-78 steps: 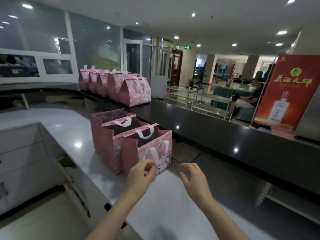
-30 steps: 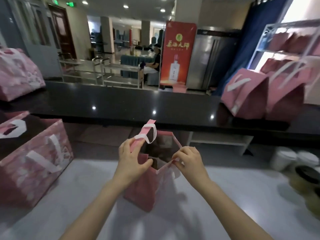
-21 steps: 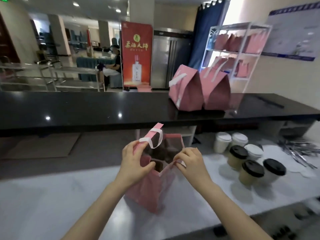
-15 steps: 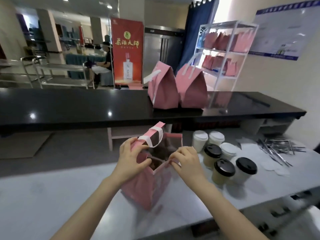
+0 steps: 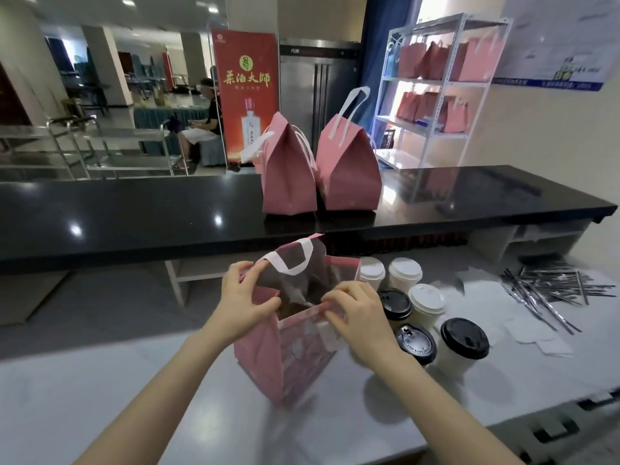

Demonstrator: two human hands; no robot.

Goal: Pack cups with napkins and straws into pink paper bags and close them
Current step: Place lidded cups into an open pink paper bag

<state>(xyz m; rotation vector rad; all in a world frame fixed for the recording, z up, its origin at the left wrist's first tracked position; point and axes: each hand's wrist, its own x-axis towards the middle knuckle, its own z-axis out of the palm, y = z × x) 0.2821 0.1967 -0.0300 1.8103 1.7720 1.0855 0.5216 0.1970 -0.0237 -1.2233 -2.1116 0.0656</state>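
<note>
Left hand [image 5: 242, 300] and right hand [image 5: 360, 318] each pinch the open pink bag [image 5: 285, 357] rim, grip closed. Bag upright on tabletop [image 5: 100, 391], lidded cups [image 5: 426, 303] just beside.

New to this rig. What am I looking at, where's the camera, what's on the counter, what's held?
No machine here: these are a person's two bare hands, filmed by one wide-angle camera worn on the head, looking forward and down. The left hand and right hand each pinch the rim of an open pink paper bag with white handles, on or just above the pale grey worktop. To its right stand three white-lidded paper cups and three black-lidded paper cups, then flat white napkins and a pile of dark wrapped straws. Behind, on the raised black counter, stand two closed pink paper bags.
</note>
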